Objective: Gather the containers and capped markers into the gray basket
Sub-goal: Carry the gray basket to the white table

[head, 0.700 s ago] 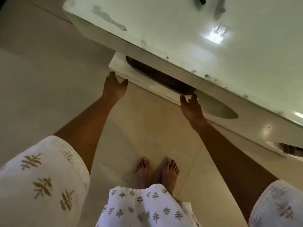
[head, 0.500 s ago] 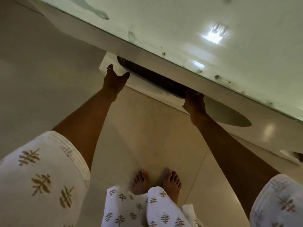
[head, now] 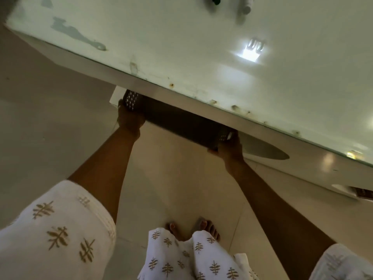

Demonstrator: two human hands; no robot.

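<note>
Basket [head: 179,120], gray and perforated, sits half under the table [head: 201,47] edge, left hand [head: 129,118] and right hand [head: 230,147] gripping its ends; lifting early could knock its rim against that edge.

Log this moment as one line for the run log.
step: fetch basket | left hand: grips basket end | right hand: grips other end | basket: under table edge

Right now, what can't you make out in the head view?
- Basket: far side and inside hidden under the table edge; contents unknown.
- Left hand and right hand: fingers partly hidden behind the basket's ends.
- Two objects on the table, cut off by the top edge and blurred; can't tell markers from containers.
</note>
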